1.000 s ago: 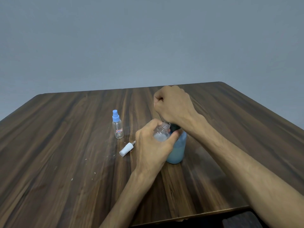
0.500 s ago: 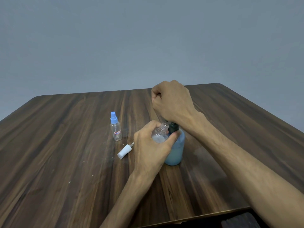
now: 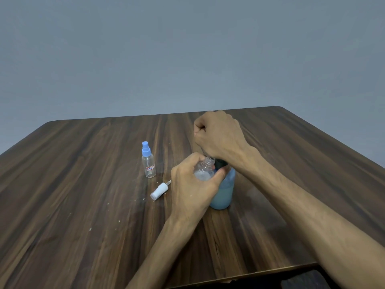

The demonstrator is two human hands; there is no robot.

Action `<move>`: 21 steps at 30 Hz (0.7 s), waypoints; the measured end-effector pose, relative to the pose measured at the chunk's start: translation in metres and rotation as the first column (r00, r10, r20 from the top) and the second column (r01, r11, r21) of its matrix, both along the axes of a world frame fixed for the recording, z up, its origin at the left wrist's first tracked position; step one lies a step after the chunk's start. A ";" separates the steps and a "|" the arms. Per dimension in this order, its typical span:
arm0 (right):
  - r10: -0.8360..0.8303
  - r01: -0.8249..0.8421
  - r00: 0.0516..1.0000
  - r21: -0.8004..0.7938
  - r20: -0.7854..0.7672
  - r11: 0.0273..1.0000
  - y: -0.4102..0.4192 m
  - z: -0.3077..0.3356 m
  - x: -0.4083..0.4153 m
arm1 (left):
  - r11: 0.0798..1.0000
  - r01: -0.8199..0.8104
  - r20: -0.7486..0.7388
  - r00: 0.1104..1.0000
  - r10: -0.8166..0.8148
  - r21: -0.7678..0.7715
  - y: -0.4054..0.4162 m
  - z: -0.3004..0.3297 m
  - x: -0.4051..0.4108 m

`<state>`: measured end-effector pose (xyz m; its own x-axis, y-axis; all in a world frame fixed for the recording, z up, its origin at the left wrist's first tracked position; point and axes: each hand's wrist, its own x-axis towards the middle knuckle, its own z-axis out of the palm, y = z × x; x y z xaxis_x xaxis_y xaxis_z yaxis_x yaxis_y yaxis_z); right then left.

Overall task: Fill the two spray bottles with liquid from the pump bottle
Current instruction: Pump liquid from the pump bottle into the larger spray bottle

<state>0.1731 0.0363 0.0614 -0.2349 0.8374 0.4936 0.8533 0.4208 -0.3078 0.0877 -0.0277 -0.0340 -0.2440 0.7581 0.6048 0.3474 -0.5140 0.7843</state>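
A light-blue pump bottle (image 3: 224,192) stands near the middle of the wooden table (image 3: 83,195). My right hand (image 3: 218,136) is curled in a fist over its pump head, which is hidden; only the black collar shows. My left hand (image 3: 187,188) grips a small clear spray bottle (image 3: 205,170) with no cap, its open neck held against the pump, some whitish liquid inside. A second clear spray bottle (image 3: 148,161) with a blue spray cap stands upright to the left, apart from both hands.
A white spray cap (image 3: 159,191) with its dip tube lies on its side between the blue-capped bottle and my left hand. Small pale specks dot the wood to the left. A dark object (image 3: 302,280) sits below the table's near right edge.
My right fist rose above the pump half a second ago and has come back down on it. My left hand keeps the open bottle at the pump.
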 end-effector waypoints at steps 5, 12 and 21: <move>0.000 0.002 0.999 0.065 -0.033 0.998 0.002 0.006 0.000 | 1.000 0.001 0.006 1.000 -0.001 -0.005 0.000 0.000 0.000; 0.004 -0.002 0.999 0.069 -0.036 0.998 -0.001 0.007 0.000 | 1.000 -0.001 0.024 1.000 0.002 -0.021 0.001 -0.001 0.000; -0.020 0.023 0.999 0.052 -0.051 0.998 0.000 0.006 0.001 | 1.000 -0.004 0.007 1.000 0.005 -0.026 0.002 -0.003 0.000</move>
